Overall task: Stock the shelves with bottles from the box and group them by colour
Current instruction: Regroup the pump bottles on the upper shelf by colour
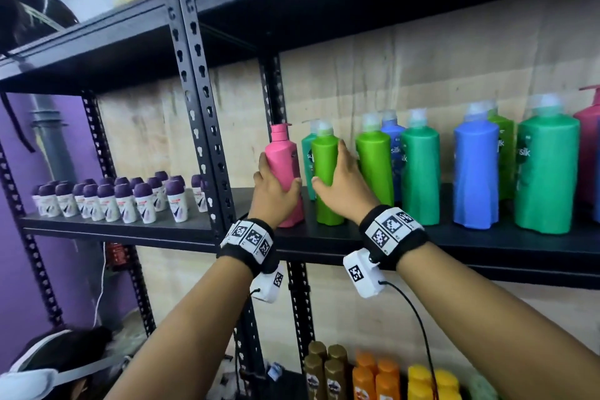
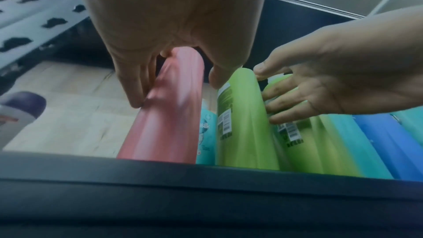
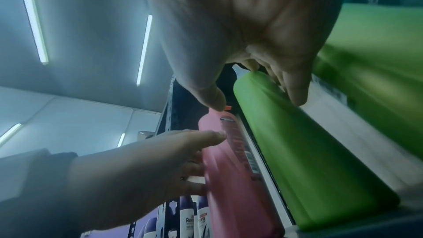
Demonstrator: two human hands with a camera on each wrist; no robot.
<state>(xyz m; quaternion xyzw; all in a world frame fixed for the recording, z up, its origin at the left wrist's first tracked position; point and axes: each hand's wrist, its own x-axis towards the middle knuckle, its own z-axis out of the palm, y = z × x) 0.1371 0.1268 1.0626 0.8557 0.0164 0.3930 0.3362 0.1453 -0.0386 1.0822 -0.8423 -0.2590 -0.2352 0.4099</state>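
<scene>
A pink bottle [image 1: 283, 159] stands at the left end of the black shelf [image 1: 422, 243], and my left hand [image 1: 276, 191] grips its body, fingers on the left side, thumb on the right. Beside it a light green bottle [image 1: 326, 166] stands upright with my right hand [image 1: 341, 185] wrapped round it. In the left wrist view my fingers clasp the pink bottle [image 2: 169, 111] next to the green bottle [image 2: 242, 118]. The right wrist view shows the green bottle [image 3: 297, 151] under my right hand and the pink bottle [image 3: 231, 169] to its left.
More green, blue and teal bottles [image 1: 474, 169] fill the shelf to the right, with a dark pink one [image 1: 587, 140] at the far right. Several small purple-capped deodorants [image 1: 110, 198] stand on the left shelf. Gold, orange and yellow bottles [image 1: 376, 377] sit below. Another person's head [image 1: 58, 364] is at lower left.
</scene>
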